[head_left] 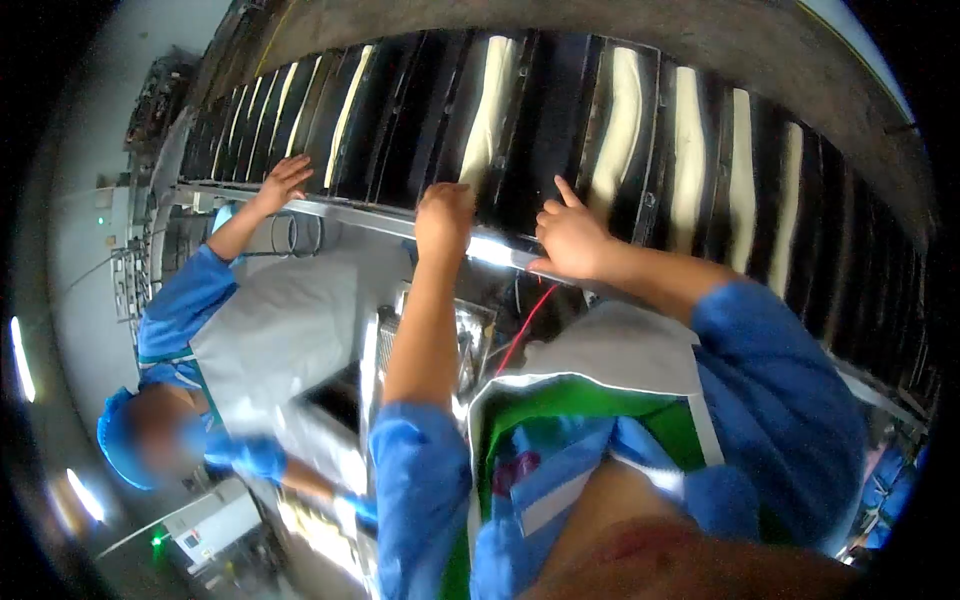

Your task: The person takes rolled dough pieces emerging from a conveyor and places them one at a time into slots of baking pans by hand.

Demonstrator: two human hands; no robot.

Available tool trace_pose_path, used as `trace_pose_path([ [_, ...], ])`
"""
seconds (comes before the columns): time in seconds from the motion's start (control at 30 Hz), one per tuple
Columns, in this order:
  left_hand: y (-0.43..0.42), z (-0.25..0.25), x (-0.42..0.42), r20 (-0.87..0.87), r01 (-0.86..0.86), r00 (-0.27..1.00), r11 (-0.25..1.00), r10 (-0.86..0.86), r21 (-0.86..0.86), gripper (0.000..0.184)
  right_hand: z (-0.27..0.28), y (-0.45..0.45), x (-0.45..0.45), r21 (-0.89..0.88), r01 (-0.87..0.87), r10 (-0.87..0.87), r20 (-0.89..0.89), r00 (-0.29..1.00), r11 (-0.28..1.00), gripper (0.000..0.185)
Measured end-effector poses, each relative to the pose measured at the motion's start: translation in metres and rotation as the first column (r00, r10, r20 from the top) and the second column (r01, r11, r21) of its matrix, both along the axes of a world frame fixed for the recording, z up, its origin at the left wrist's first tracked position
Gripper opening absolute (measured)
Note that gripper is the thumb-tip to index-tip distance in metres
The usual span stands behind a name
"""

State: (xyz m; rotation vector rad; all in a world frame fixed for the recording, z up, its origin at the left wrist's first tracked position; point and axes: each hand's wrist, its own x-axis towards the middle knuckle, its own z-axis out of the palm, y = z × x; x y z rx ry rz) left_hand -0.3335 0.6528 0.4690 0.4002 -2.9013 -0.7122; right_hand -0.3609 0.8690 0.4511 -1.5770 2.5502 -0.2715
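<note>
Long pale strips, which look like dough, lie lengthwise in dark trough-shaped trays. My left hand (445, 222) is closed at the near end of one dough strip (488, 110), its curled fingers against that end and partly hiding it. Over the near end of a dark trough (545, 130) is my right hand (575, 235), index finger stretched out and thumb apart, with nothing in it. Just beyond its fingers, to the right, lies another dough strip (618, 125). A metal rail (495, 250) runs along the trays' near edge, below both hands.
A co-worker in a blue cap and pale apron (280, 320) stands at my left, one hand (285, 183) over the trays. More dough strips (690, 150) lie to the right. A red cable (525, 328) hangs below the rail. A white machine (215, 525) stands at lower left.
</note>
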Motion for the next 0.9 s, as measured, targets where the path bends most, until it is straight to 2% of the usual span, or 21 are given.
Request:
trace_pose_path([
  [0.07, 0.002, -0.009, -0.014, 0.159, 0.066, 0.986, 0.994, -0.050, -0.093, 0.017, 0.005, 0.002, -0.003, 0.027, -0.004, 0.003, 0.021, 1.000, 1.000, 0.047],
  [0.13, -0.007, -0.046, -0.025, 0.000, 0.046, 0.999, 0.993, -0.046, -0.113, 0.013, 0.006, 0.002, -0.004, 0.058, -0.022, 0.020, 0.042, 0.999, 0.998, 0.046],
  [0.2, 0.005, -0.018, -0.028, -0.021, -0.054, 0.998, 0.999, 0.054, 0.008, 0.010, 0.001, 0.003, -0.005, -0.001, 0.009, -0.009, 0.075, 0.997, 1.000, 0.044],
  [0.23, 0.001, -0.026, -0.028, -0.144, -0.059, 0.987, 0.997, 0.065, 0.047, 0.009, -0.001, 0.004, -0.005, -0.025, 0.018, -0.016, 0.080, 0.997, 1.000, 0.045],
  [0.27, -0.006, -0.038, -0.032, -0.268, -0.056, 0.960, 0.995, 0.076, 0.082, 0.008, 0.006, 0.002, -0.007, 0.060, 0.013, -0.018, 0.088, 0.996, 0.998, 0.056],
  [0.3, -0.011, -0.052, -0.031, -0.248, -0.027, 0.966, 0.985, 0.070, 0.171, 0.007, 0.001, 0.001, -0.006, 0.037, 0.014, -0.016, 0.057, 0.998, 0.999, 0.055],
  [0.37, -0.012, -0.043, -0.026, -0.209, 0.014, 0.976, 0.938, 0.062, 0.347, 0.007, -0.001, -0.001, -0.005, 0.020, 0.004, -0.005, 0.023, 1.000, 1.000, 0.055],
  [0.4, -0.013, -0.040, -0.010, -0.163, 0.133, 0.979, 0.990, -0.123, 0.054, 0.009, 0.000, -0.003, -0.004, 0.039, 0.023, -0.023, 0.000, 1.000, 0.999, 0.054],
  [0.43, -0.012, -0.027, 0.002, -0.171, 0.140, 0.976, 0.989, -0.131, 0.042, 0.012, 0.001, -0.004, -0.004, 0.057, 0.039, -0.038, -0.022, 0.999, 0.998, 0.054],
  [0.47, -0.013, -0.017, 0.019, -0.259, 0.142, 0.958, 0.988, -0.121, 0.064, 0.013, 0.003, -0.001, -0.004, 0.063, 0.015, -0.014, -0.023, 1.000, 0.998, 0.054],
  [0.53, -0.028, -0.007, 0.062, -0.287, 0.058, 0.956, 0.998, -0.062, -0.024, 0.016, 0.007, -0.001, -0.004, 0.089, 0.080, -0.079, -0.020, 0.997, 0.993, 0.052],
  [0.57, -0.046, -0.015, 0.090, -0.358, 0.016, 0.933, 0.999, -0.026, -0.030, 0.015, 0.011, -0.004, -0.003, 0.116, 0.081, -0.080, -0.008, 0.997, 0.990, 0.051],
  [0.6, -0.060, -0.019, 0.124, -0.342, -0.100, 0.936, 0.995, 0.089, -0.014, 0.014, 0.009, -0.008, -0.002, 0.132, 0.082, -0.080, -0.020, 0.997, 0.988, 0.050],
  [0.63, -0.074, -0.033, 0.161, -0.294, -0.217, 0.934, 0.976, 0.205, -0.006, 0.014, 0.005, -0.009, 0.000, 0.051, 0.101, -0.101, 0.003, 0.995, 0.994, 0.049],
  [0.67, -0.085, -0.043, 0.203, -0.246, -0.340, 0.912, 0.941, 0.327, -0.009, 0.013, -0.002, -0.007, 0.004, -0.062, 0.075, -0.078, -0.038, 0.996, 0.995, 0.046],
  [0.7, -0.081, -0.042, 0.241, -0.245, -0.505, 0.836, 0.863, 0.491, 0.005, 0.013, -0.006, -0.002, 0.004, -0.103, 0.084, -0.084, 0.002, 0.996, 0.991, 0.046],
  [0.73, -0.091, -0.056, 0.288, -0.231, -0.598, 0.783, 0.802, 0.578, -0.018, 0.015, -0.009, -0.006, 0.006, -0.111, 0.072, -0.082, -0.088, 0.993, 0.991, 0.048],
  [0.8, -0.085, -0.064, 0.365, -0.158, -0.820, 0.572, 0.565, 0.805, -0.090, 0.019, -0.018, -0.008, 0.001, -0.130, 0.054, -0.074, -0.155, 0.985, 0.990, 0.050],
  [0.83, -0.085, -0.071, 0.407, -0.191, -0.854, 0.521, 0.507, 0.832, -0.121, 0.022, -0.021, -0.013, 0.000, -0.079, 0.060, -0.074, -0.187, 0.980, 0.995, 0.051],
  [0.87, -0.080, -0.076, 0.440, -0.136, -0.917, 0.395, 0.384, 0.908, -0.105, 0.024, -0.025, -0.016, -0.005, -0.030, 0.077, -0.082, -0.226, 0.971, 0.997, 0.053],
  [0.9, -0.075, -0.088, 0.474, -0.157, -0.946, 0.308, 0.284, 0.938, -0.158, 0.025, -0.036, -0.014, -0.014, -0.035, 0.090, -0.096, -0.242, 0.965, 0.995, 0.055],
])
